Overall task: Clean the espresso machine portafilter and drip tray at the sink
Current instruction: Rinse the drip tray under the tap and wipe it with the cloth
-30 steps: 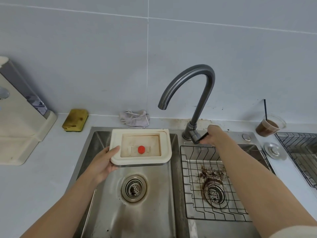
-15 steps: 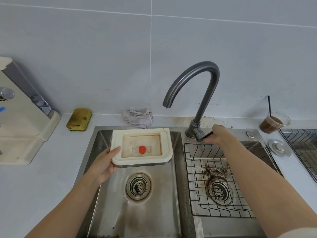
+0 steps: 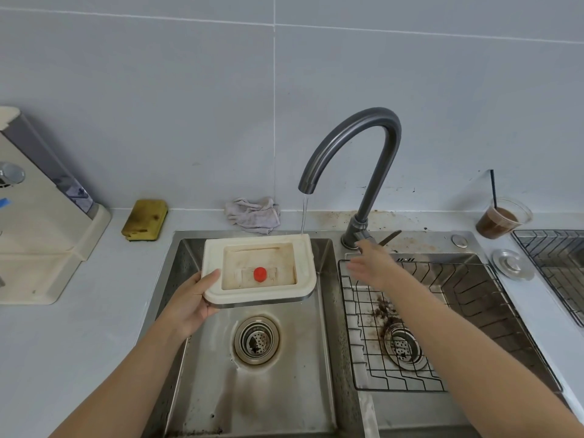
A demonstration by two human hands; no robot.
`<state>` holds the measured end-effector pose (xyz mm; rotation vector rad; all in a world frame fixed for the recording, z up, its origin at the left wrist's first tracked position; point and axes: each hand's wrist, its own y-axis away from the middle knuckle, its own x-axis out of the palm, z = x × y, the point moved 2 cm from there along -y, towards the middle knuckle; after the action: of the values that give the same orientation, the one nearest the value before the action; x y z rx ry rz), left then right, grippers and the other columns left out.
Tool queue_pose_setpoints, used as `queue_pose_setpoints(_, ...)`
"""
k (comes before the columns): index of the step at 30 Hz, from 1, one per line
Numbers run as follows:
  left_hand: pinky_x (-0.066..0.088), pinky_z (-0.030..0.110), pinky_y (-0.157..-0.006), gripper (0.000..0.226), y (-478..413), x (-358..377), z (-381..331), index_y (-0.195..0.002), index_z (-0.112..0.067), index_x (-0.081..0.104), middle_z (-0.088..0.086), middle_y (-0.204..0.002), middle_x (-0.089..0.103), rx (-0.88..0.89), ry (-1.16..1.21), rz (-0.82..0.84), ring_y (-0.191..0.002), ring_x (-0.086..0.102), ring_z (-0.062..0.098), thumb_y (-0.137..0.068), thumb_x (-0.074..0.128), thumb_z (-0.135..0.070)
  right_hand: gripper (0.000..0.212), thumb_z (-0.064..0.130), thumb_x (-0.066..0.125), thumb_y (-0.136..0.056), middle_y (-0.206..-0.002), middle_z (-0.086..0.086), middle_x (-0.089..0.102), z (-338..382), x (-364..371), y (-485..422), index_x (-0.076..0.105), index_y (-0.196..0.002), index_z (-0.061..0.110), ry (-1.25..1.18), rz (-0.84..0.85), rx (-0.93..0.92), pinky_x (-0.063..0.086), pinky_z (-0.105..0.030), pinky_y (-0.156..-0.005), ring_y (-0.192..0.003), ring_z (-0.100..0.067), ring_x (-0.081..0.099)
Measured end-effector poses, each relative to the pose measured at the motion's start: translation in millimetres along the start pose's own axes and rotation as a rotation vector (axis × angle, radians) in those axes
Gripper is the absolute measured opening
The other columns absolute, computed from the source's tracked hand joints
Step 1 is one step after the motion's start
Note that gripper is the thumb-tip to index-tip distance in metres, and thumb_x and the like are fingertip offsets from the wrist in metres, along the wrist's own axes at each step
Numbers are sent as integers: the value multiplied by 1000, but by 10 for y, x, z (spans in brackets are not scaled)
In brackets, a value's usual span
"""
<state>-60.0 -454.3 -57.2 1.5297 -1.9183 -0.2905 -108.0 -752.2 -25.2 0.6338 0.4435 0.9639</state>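
My left hand (image 3: 192,298) grips the left edge of the cream drip tray (image 3: 305,263), held level over the left sink basin (image 3: 262,393). The tray's stained recess has a small red float (image 3: 260,275) in the middle. A thin stream of water (image 3: 304,216) runs from the dark grey faucet (image 3: 354,147) onto the tray's far right corner. My right hand (image 3: 371,263) hovers just in front of the faucet base, fingers spread and blurred, off the lever (image 3: 389,237). No portafilter is in view.
The right basin holds a wire rack (image 3: 379,374) with coffee grounds around its drain (image 3: 403,344). A yellow sponge (image 3: 144,219) and grey rag (image 3: 252,214) lie behind the sink. The espresso machine (image 3: 34,235) stands at left. An iced coffee cup (image 3: 502,218), a sink plug (image 3: 512,263) and another rack (image 3: 556,263) are at right.
Water now runs from the faucet, where none ran before. My right hand has let go of the lever and drawn back toward me. The drip tray stays in my left hand.
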Motion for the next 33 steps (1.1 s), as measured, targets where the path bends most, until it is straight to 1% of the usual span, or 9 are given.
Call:
queue_pose_setpoints(2, 59, 30, -53, 21, 13, -13, 0, -114, -8, 54, 13, -105, 64, 2, 10, -4, -78, 69, 20, -95, 47, -12, 47, 21, 37, -99, -138, -21, 43, -143, 191, 144, 26, -142, 6, 57, 157, -11, 39, -44, -105, -120, -34, 49)
queue_pose_setpoints(4, 58, 29, -52, 17, 32, -27, 2, -109, -10, 56, 12, -102, 65, 4, 11, -3, -70, 71, 16, -95, 46, -12, 56, 20, 41, -97, -127, -16, 51, -245, 343, 226, 16, -147, 14, 91, 283, -39, 40, -44, -103, -110, -28, 53)
queue_pose_setpoints(6, 58, 29, -52, 18, 50, -40, 0, -110, -10, 55, 11, -102, 66, 3, 7, 3, -73, 71, 17, -95, 46, -12, 63, 17, 45, -95, -118, -11, 55, -329, 456, 239, 10, -148, 18, 131, 352, -68, 42, -44, -102, -107, -26, 55)
queue_pose_setpoints(10, 58, 29, -53, 18, 74, -48, -8, -111, -10, 55, 11, -102, 66, 4, -3, 14, -78, 69, 18, -95, 46, -13, 60, 10, 47, -94, -125, -9, 54, -402, 549, 251, 20, -147, 16, 162, 400, -125, 55, -33, -79, -104, -24, 58)
queue_pose_setpoints(17, 60, 31, -67, 30, 43, -6, 12, -121, -8, 53, 13, -112, 65, -4, -82, 58, -96, 63, 24, -94, 49, -20, 53, 10, 49, -93, -126, -13, 57, -409, 431, 262, 32, -142, 17, 187, 367, -187, 59, -29, -72, -106, -27, 60)
queue_pose_setpoints(21, 59, 26, -68, 24, 5, 76, 5, -111, -9, 59, 8, -98, 68, 21, -135, 44, -87, 64, 19, -94, 48, -22, 49, 10, 48, -94, -128, -14, 54, -359, 331, 274, 35, -140, 16, 195, 334, -219, 57, -31, -76, -109, -28, 59)
queue_pose_setpoints(25, 58, 26, -62, 19, -48, 160, -9, -96, -12, 62, 6, -91, 67, 16, -158, 29, -82, 64, 17, -96, 46, -21, 44, 11, 47, -95, -124, -11, 56, -323, 208, 286, 37, -137, 17, 189, 306, -229, 59, -26, -68, -108, -27, 59)
queue_pose_setpoints(28, 52, 31, -69, 20, -86, 198, -3, -101, -9, 62, 9, -96, 66, 21, -184, 49, -84, 63, 20, -96, 46, -20, 44, 11, 46, -95, -121, -10, 58, -347, 134, 273, 37, -138, 17, 181, 292, -220, 59, -27, -69, -105, -27, 59)
queue_pose_setpoints(33, 53, 30, -70, 21, -134, 299, 6, -106, -8, 60, 8, -94, 66, 17, -221, 104, -83, 62, 20, -96, 45, -19, 46, 11, 45, -95, -119, -11, 60, -378, 19, 263, 37, -140, 15, 158, 256, -215, 57, -33, -74, -97, -25, 62)
